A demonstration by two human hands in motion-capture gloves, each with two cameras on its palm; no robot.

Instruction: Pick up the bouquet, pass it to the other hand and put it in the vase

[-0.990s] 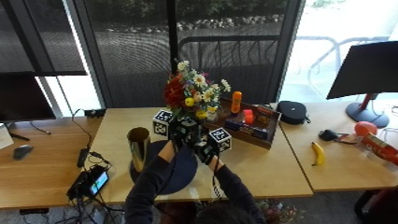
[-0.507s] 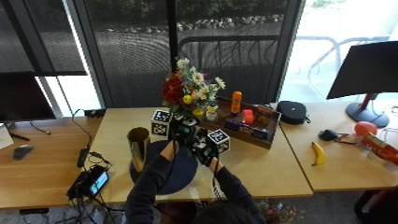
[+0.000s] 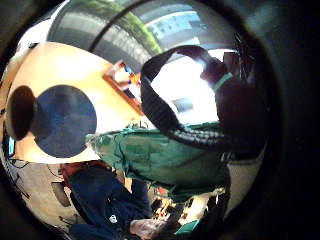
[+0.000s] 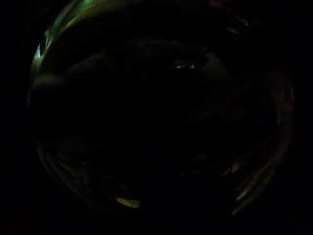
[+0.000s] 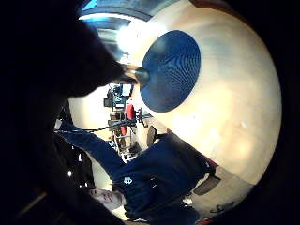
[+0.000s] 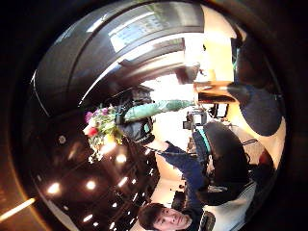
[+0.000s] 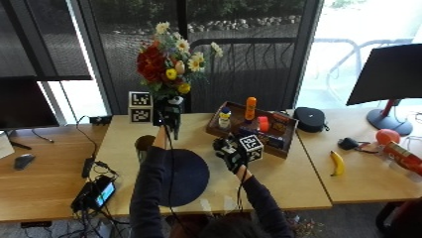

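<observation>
1. Compared with a second ago, the bouquet (image 7: 168, 62) is raised higher by the left hand (image 7: 167, 113), whose fingers are curled round its stems.
2. Above the tabletop (image 7: 290, 168), the right hand (image 7: 231, 151) is held with nothing in it; its finger state cannot be told.
3. Beside the dark round mat (image 7: 184, 176), the vase (image 7: 143, 146) is seen standing.

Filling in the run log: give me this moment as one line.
left hand: holds bouquet raised | right hand: free, off bouquet | vase: empty on table
</observation>
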